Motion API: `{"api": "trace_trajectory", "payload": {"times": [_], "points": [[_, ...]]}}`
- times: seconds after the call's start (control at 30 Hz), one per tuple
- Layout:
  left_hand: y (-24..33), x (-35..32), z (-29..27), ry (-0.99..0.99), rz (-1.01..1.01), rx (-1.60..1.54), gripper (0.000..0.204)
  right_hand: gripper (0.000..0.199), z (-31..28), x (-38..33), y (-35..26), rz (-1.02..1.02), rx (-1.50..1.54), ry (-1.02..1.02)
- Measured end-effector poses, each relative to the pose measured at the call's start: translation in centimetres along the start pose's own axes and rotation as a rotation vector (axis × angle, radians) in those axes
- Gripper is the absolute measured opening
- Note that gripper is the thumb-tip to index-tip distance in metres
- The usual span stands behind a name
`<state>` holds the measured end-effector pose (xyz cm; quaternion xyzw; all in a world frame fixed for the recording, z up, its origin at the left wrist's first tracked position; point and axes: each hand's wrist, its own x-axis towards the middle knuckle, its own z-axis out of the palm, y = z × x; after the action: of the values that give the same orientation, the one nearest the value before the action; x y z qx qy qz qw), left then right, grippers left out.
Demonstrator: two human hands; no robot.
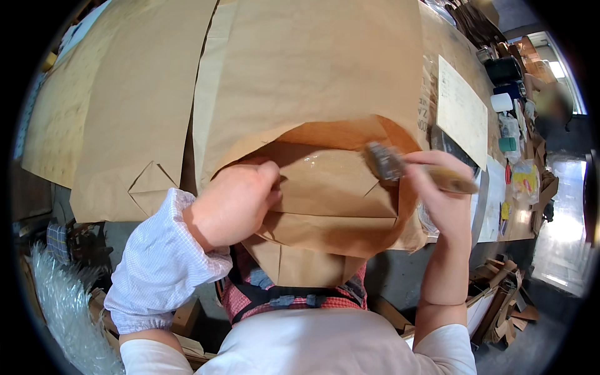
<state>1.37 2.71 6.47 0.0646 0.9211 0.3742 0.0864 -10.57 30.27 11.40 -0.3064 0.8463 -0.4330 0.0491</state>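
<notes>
The big brown paper bag (325, 200) lay near on the table (450, 44). The left hand (234, 203) pressed its fold flat. The right hand (444, 187) held a brush (390, 164) on the right flap. Slow, even strokes would work best.

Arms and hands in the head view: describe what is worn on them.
The left forearm wears a white, finely checked oversleeve, gathered with elastic at both ends. The right forearm is bare below a short white shirt sleeve. The left hand and the right hand wear no gloves.
</notes>
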Motion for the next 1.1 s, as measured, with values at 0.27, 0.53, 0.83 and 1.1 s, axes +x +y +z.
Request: {"api": "trace_trajectory", "payload": {"times": [0.27,0.53,0.83,1.1], "points": [[-1.7,1.5,3.8,0.213,-0.213,0.226,0.010,0.007,5.0,-2.8,-0.9,0.491,0.196,0.075],[-3.1,4.1,2.1,0.221,-0.305,0.181,0.022,0.005,11.9,-2.0,-2.6,0.382,0.500,0.070],[-1.0,4.3,3.4,0.219,-0.152,0.481,0.007,0.005,4.0,-5.3,0.2,0.268,-0.356,0.197],[1.7,4.9,4.1,0.162,-0.005,0.816,0.004,0.040,3.2,-2.7,4.0,0.171,1.087,0.612]]}}
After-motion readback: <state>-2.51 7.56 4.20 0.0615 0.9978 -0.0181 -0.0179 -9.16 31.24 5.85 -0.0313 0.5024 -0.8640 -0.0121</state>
